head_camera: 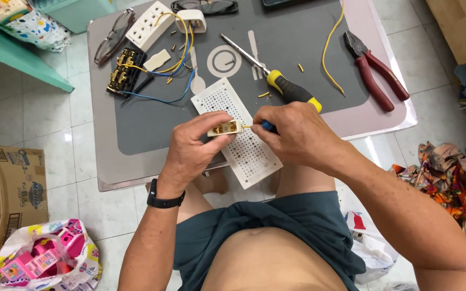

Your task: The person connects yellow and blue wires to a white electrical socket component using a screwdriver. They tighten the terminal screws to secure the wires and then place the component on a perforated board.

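1. Two hands are meeting over the near edge of the counter (136, 134): our left hand (192, 148) is pinching a small cream socket part (225, 128) with brass contacts, and our right hand (297, 134) is closed around a small blue-handled screwdriver (268, 126) whose tip is touching that part.
2. We are holding the socket part just above a white perforated plate (244, 145), which is lying at an angle on the counter and overhanging our lap.
3. To do this well, we judge that we should be keeping the left pinch firm and low, lining the thin shaft straight with the brass screw, and turning gently so the tip is not slipping off the soft metal.
4. Small brass screws (264, 95) are lying loose nearby; we judge that working over the plate is helping catch anything dropped.
5. A larger screwdriver (276, 81) with a yellow and black rubbery grip and a bright steel shaft is lying just beyond our right hand.
6. Red-handled pliers (376, 73) are resting well apart at the right, beside a curved yellow wire (327, 48).
7. At the far left, a white plastic socket strip (149, 24), a dark block with brass terminals (125, 73), and blue and yellow wires (173, 64) are lying tangled together on the smooth grey mat.
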